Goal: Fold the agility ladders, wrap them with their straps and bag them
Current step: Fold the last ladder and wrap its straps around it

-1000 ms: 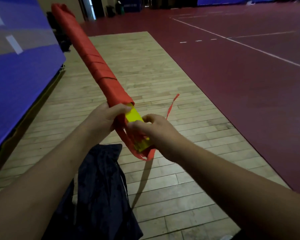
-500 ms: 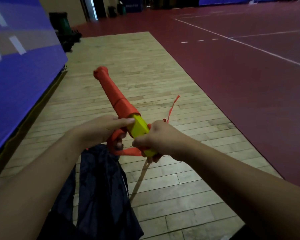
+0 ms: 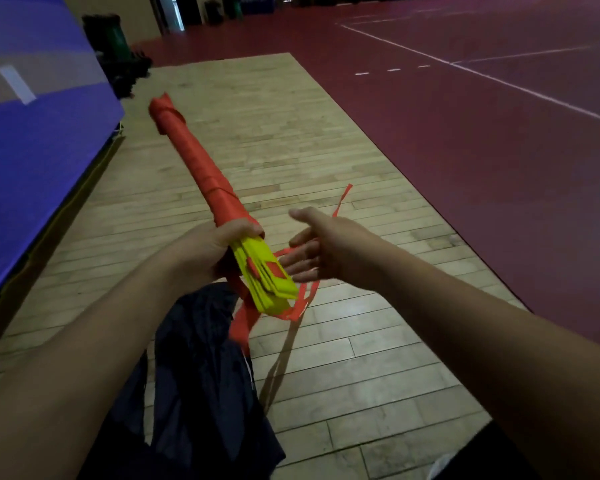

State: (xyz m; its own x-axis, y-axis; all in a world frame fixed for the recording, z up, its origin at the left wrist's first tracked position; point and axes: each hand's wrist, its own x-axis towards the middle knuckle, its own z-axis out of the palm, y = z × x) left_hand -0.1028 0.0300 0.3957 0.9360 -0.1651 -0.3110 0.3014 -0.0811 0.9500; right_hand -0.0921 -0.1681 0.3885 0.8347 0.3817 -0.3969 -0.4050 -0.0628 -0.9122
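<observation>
Gripping the ladder (image 3: 267,277) with the left hand (image 3: 205,251), fingers curled round it at the wrapping's near edge. With the right hand (image 3: 314,251) released, fingers spread, just right of the ladder. Beyond the grip, wound tight in red strap (image 3: 201,168); nearer, bare stacked yellow rungs, loose strap dangling. Held aloft over a dark bag (image 3: 201,362).

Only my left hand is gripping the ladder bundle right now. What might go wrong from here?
1. The right hand is open, so the loose red strap by the yellow rungs may slacken and undo the wrap.
2. The left hand alone grips the bundle; the unwrapped rungs could fan out or slide.
3. Strap loops hang above the dark bag and may snag on bagging.
</observation>
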